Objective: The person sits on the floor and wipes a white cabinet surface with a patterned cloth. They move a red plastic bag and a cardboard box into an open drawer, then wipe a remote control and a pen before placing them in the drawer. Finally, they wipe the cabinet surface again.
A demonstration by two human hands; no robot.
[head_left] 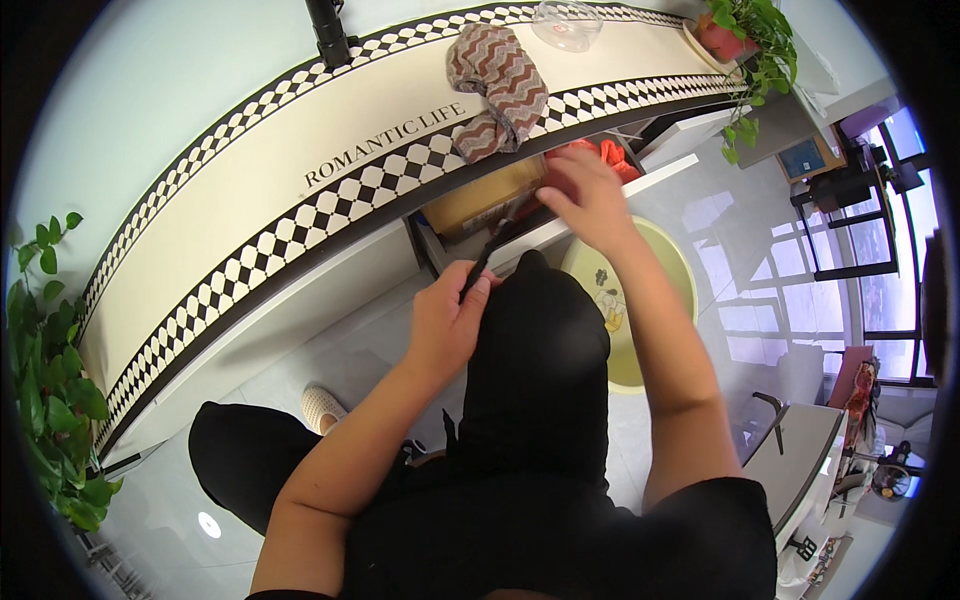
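Observation:
My left hand [447, 319] grips a slim black strip-like object [484, 261] above my right knee; its far end is blurred, so I cannot tell its kind. Over an open drawer [667, 174] of the white cabinet, my right hand [592, 199] is blurred, its thumb apart from the fingers and nothing visible in it. Its fingertips are close to a crumpled red plastic bag [616, 160]; whether they touch it is unclear. Inside the drawer, left of that hand, lies a brown cardboard box [484, 196].
A zigzag-patterned knitted cloth [510, 82] lies on the patterned mat [360, 146] over the cabinet, near a clear plastic bowl [568, 26]. Potted plants [724, 37] trail at both ends. A pale yellow basin [679, 277] stands on the floor by my right knee.

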